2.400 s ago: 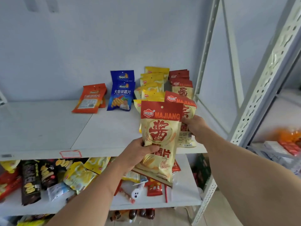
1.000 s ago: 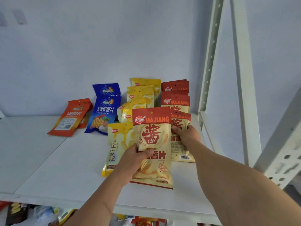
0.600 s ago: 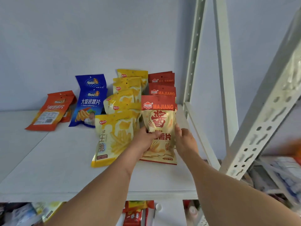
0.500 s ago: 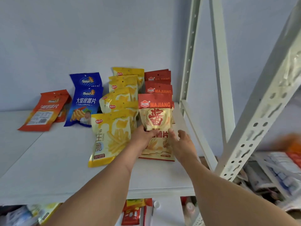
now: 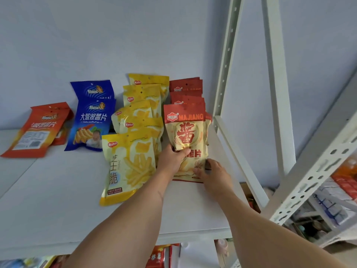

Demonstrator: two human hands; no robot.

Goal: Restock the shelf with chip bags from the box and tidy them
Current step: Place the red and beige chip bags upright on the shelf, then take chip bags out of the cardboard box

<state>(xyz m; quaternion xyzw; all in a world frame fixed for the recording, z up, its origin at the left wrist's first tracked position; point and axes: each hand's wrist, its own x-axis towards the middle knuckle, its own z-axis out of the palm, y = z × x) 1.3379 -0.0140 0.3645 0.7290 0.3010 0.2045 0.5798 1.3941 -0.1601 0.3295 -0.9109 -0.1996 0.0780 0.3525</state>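
Observation:
A red-and-cream MAJIANG chip bag (image 5: pixel 185 132) lies at the front of the red row on the white shelf (image 5: pixel 58 200), by its right end. My left hand (image 5: pixel 171 159) grips the bag's lower left side, thumb across the front. My right hand (image 5: pixel 214 174) pinches its lower right corner. More red bags (image 5: pixel 186 89) overlap behind it toward the wall. To the left runs a row of yellow bags, the front one (image 5: pixel 131 165) being the largest in view. No box is in view.
Two blue bags (image 5: pixel 92 120) and orange bags (image 5: pixel 36 130) lie further left by the wall. A perforated upright post (image 5: pixel 226 64) and a slanted brace (image 5: pixel 241 161) bound the shelf's right end. More packets (image 5: pixel 158 256) sit on the shelf below.
Both hands have brought the MAJIANG bag up to the shelf and laid it at the front of the red row. My right hand slid down to its lower right corner.

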